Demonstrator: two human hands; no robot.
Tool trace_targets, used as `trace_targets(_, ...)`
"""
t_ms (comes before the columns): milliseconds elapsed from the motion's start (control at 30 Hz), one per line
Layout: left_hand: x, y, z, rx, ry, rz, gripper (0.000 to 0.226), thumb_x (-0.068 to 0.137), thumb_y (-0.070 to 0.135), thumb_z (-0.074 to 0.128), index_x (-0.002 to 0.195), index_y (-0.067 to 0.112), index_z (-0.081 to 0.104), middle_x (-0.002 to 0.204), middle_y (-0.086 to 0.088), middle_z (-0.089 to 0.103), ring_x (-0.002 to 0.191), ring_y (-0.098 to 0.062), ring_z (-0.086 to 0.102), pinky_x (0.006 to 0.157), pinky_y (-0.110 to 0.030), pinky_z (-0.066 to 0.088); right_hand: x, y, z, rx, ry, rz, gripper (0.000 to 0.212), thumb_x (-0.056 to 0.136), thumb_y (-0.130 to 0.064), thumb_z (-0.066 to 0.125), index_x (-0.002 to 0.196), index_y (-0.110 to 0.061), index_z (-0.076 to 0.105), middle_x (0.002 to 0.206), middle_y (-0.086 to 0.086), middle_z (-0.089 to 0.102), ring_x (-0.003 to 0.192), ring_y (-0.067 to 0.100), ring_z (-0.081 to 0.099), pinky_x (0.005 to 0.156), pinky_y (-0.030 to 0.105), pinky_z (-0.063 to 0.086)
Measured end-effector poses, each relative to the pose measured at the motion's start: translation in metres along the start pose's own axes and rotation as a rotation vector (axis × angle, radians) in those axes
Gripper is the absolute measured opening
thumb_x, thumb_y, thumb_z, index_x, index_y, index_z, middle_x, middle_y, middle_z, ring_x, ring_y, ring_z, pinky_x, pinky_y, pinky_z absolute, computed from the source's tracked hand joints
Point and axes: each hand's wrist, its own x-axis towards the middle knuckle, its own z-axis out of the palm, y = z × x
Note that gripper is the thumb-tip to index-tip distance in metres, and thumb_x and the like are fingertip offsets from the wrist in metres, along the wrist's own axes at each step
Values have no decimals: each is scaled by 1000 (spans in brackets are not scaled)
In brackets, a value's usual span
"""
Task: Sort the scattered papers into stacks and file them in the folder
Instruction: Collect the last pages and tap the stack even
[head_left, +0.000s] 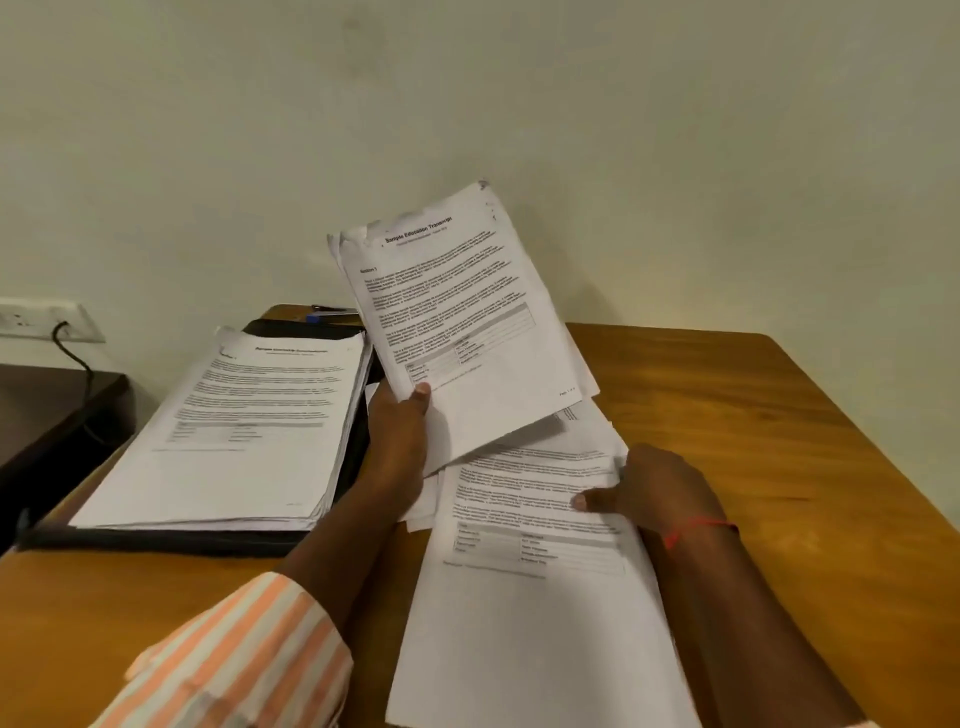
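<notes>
Pinching a raised sheaf (467, 322) at its bottom edge (thumb on the front), the left hand (400, 436) tilts it. At four o'clock from it the right hand (660, 493) pinches loose papers (519, 613); at nine o'clock a stack (234, 431) lies on the folder (171, 540).

1. Papers (467, 312): white, black print, grey-banded tables.
2. Folder (156, 540): black.
3. Table (779, 441): warm brown, wood grain.
4. My sleeve (249, 654): orange and white stripes.
5. Thread (691, 530) on my right wrist: red.
6. Pen (314, 318): blue at one end, dark beyond.
7. Wall (467, 104): pale greenish cream, plain.
8. Socket (31, 317): white.
9. Cable (72, 348): black.
</notes>
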Motion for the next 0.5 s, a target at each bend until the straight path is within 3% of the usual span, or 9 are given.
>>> trace_targets(100,1,-3,2,6,2,5,28,104,20,58,130,29,59,116,6,71,106,-18,66,96,-43,54,2,2,-1,94,-8,-21,47,63,-57,87,91,-25,66,92,-7,69,78,14,63,67,30,51)
trace_targets(200,-2,-2,2,22,9,-17,30,103,22,59,132,29,59,117,3,71,107,-23,66,92,-49,56,2,7,-4,182,48,4,30,70,-36,89,78,-24,64,91,-2,72,75,14,63,56,27,41)
trace_targets(267,-2,-3,2,22,10,-26,29,103,25,60,131,31,59,115,5,71,106,-23,66,92,-54,56,2,7,-8,242,130,3,34,71,-28,90,82,-21,59,90,-2,69,79,17,62,54,27,38)
trace_targets(367,-2,-3,2,14,6,-20,28,104,22,58,130,30,59,116,7,71,106,-20,65,92,-44,54,5,10,-12,384,254,-26,34,75,-20,88,82,-26,56,92,-7,66,82,17,64,58,25,44)
trace_targets(500,1,-4,0,-26,18,-78,29,102,20,61,130,25,62,119,2,72,110,-22,66,97,-43,52,9,11,-12,540,456,-37,13,90,-18,74,92,-19,61,94,-1,69,72,9,61,54,21,39)
